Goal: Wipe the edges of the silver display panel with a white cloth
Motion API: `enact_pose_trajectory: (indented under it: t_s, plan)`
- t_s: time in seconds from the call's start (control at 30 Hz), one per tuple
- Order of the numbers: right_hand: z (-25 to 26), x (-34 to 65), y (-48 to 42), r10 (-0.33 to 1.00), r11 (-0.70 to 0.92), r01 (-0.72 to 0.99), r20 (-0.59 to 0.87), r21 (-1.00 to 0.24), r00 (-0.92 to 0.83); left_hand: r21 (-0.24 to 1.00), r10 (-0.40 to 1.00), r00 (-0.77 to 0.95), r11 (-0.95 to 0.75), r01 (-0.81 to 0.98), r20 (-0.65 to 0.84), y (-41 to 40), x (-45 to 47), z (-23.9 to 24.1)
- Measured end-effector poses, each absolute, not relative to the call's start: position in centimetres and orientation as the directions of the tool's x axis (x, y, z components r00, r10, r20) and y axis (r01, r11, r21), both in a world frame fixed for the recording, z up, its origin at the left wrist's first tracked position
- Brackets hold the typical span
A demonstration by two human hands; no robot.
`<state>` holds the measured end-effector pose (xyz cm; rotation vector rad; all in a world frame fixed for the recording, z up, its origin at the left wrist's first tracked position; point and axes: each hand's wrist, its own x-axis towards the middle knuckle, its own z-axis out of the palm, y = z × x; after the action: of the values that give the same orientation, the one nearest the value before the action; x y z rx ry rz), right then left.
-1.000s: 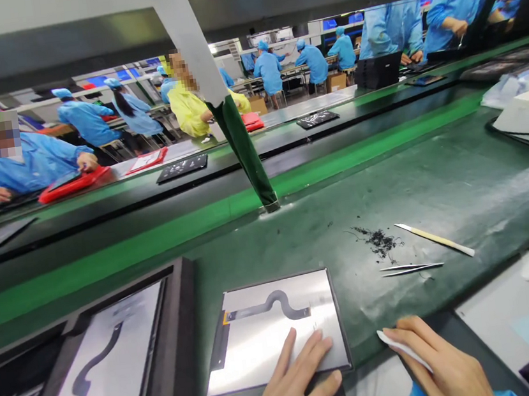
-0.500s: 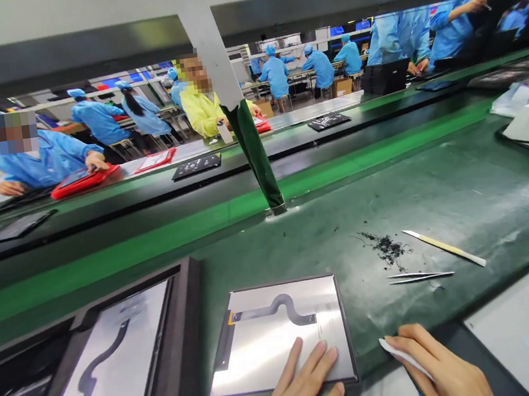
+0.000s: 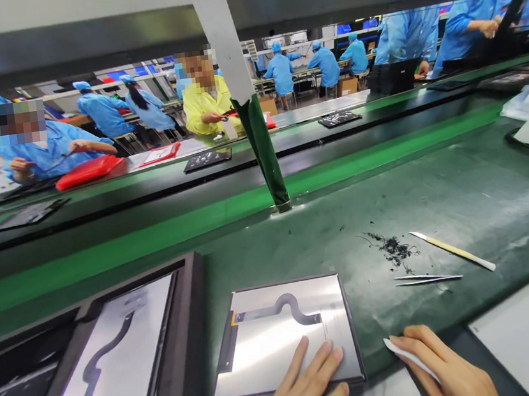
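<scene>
A display panel (image 3: 259, 353) lies face down on the green mat, its silvery back up, with a dark curved flex cable (image 3: 285, 308) running across it. My left hand (image 3: 309, 385) rests flat on the panel's lower right part, fingers spread. To the right, my right hand (image 3: 441, 362) pinches a folded white wipe (image 3: 412, 358) just above the mat, apart from the panel. Beyond it lie a pair of tweezers (image 3: 429, 278), a craft knife (image 3: 454, 251) with a yellowish handle, and a heap of black scraps (image 3: 393, 247).
On the left a dark foam tray (image 3: 190, 297) holds another panel (image 3: 118, 344) with its own cable. A green-wrapped post (image 3: 263, 153) rises at the mat's far edge. Behind runs a conveyor (image 3: 149, 199) carrying dark panels, with co-workers across it. White sheets (image 3: 526, 326) lie at lower right.
The whole view has shifted slightly to the right. Both my hands keep their places and grips. Across the conveyor, a co-worker's hands have lifted off a red pouch.
</scene>
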<state>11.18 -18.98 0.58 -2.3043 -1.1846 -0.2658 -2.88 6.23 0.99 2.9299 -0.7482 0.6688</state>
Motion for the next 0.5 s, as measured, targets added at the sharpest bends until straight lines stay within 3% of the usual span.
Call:
enact_pose_trajectory:
  t_s: [0.13,0.2,0.37,0.5]
  plan:
    - [1.2,10.9,-18.7,0.677,-0.489,0.776,0.388,-0.397,0.625,0.131,-0.316,0.825,-0.899,-0.419,0.469,6.6,-3.1,1.3]
    - [1.6,10.8,-18.6,0.668,-0.494,0.765,0.383,-0.413,0.638,0.154,-0.280,0.861,-0.915,-0.374,0.424,6.9,-3.0,2.0]
    - [1.8,10.1,-18.6,0.646,-0.510,0.740,0.372,-0.439,0.666,0.021,-0.301,0.884,-0.944,-0.330,0.358,6.4,-1.9,2.3]
    - [1.5,9.4,-18.7,0.614,-0.544,0.730,0.396,-0.414,0.683,-0.101,-0.233,0.903,-0.972,-0.211,0.361,4.1,-0.2,0.4]
